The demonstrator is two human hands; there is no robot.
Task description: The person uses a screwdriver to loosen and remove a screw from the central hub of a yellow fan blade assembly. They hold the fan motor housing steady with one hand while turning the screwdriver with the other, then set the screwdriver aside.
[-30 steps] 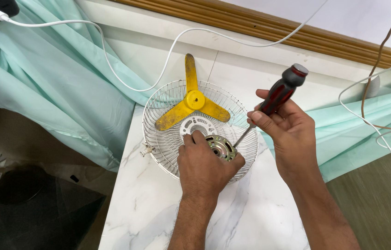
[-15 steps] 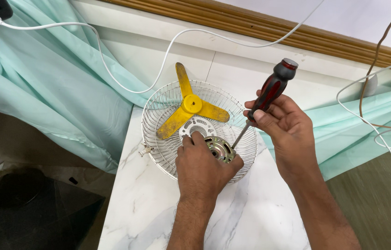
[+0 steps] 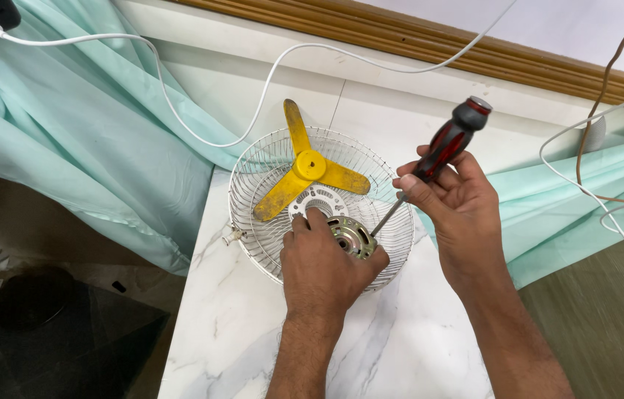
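Two hands over wire guard (image 3: 268, 244) near marble edge, left hand (image 3: 323, 262) clenched on motor (image 3: 352, 236), right hand (image 3: 452, 207) grasping screwdriver (image 3: 441, 151)

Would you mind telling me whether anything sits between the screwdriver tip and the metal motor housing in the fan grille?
Nothing visible does. The screwdriver in the right hand reaches the motor housing, which the left hand holds from the near side.

The left hand (image 3: 323, 258) hides most of the metal motor housing (image 3: 352, 236), and the screwdriver (image 3: 430, 162) tip is too small to tell.
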